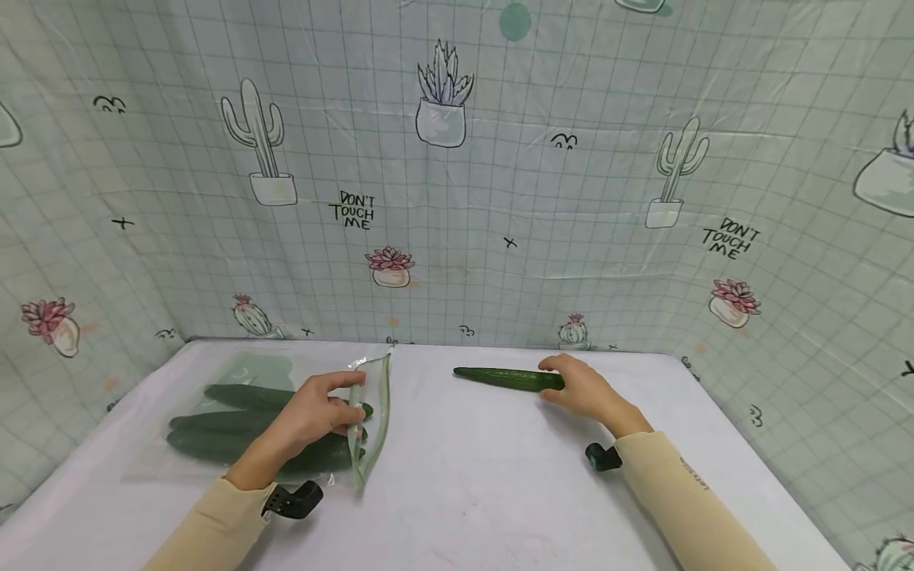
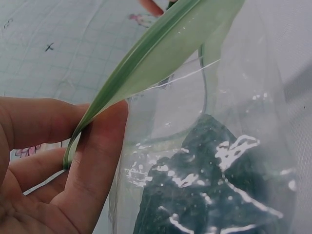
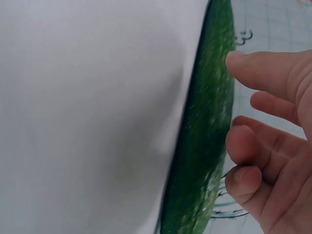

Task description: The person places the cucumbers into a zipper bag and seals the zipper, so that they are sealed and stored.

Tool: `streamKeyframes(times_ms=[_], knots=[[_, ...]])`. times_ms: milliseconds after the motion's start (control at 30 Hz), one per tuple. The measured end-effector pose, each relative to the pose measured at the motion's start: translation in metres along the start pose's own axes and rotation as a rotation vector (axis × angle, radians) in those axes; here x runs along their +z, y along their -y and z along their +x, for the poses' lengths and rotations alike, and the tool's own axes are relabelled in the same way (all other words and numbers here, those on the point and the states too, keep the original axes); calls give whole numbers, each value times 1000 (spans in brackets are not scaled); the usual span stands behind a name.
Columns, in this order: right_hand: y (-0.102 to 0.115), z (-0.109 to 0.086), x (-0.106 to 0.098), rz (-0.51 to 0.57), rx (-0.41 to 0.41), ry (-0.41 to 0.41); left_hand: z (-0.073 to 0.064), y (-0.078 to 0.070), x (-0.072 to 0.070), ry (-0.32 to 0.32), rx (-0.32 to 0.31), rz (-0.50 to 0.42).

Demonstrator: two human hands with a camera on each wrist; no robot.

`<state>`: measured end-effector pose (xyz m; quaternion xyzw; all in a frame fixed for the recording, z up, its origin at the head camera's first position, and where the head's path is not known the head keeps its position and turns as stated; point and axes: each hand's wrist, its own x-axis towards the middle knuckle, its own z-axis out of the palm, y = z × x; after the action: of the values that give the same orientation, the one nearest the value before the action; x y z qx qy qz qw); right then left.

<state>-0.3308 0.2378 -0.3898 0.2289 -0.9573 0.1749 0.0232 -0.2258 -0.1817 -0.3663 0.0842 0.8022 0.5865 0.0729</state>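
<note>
My left hand pinches the green-edged opening of a clear zip bag between thumb and fingers. The bag lies on its side with its mouth facing right. Several cucumbers lie inside, their tips near the opening. To the right, a single cucumber lies on the white table outside the bag. My right hand is at its right end, thumb and fingers spread apart. In the right wrist view the fingertips are at the cucumber's upper edge, not wrapped round it; firm contact cannot be seen.
A white cloth covers the table. Behind and at both sides hangs a grid-patterned curtain with cactus drawings, meeting the table's back edge. A small black device sits at each wrist.
</note>
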Motion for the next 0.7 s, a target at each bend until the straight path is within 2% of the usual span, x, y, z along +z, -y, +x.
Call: streamKeyframes(times_ms=[400, 700], knots=[[-15, 3, 6, -49, 53, 38, -1, -1, 1, -7, -3, 7], [-15, 10, 8, -110, 62, 29, -1, -2, 1, -16, -9, 9]])
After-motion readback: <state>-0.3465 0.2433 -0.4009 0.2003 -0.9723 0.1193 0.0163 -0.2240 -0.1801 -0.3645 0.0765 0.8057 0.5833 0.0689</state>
